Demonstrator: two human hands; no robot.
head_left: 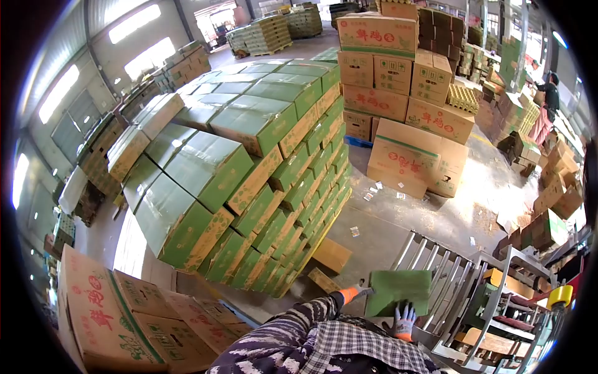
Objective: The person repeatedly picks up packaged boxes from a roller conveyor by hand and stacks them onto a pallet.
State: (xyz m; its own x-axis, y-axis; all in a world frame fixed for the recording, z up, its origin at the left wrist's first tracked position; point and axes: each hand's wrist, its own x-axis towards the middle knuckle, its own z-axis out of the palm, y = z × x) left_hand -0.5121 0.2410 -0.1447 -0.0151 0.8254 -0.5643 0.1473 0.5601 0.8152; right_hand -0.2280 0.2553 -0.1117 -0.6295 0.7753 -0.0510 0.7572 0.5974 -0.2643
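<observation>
A green box (398,292) lies at the near end of a metal roller conveyor (430,262), in front of my body. My left hand (356,292), in an orange and grey glove, is at the box's left edge; its fingers point toward the box, and their grip is too small to make out. My right hand (403,321), in a grey glove with an orange cuff, lies with fingers spread on the near part of the box's top.
A tall stack of green and brown boxes (230,162) stands ahead on the left. Brown cartons (405,156) are piled beyond it. More cartons (149,318) stand near left. A metal machine frame (504,299) is at right. A person (549,93) stands far right.
</observation>
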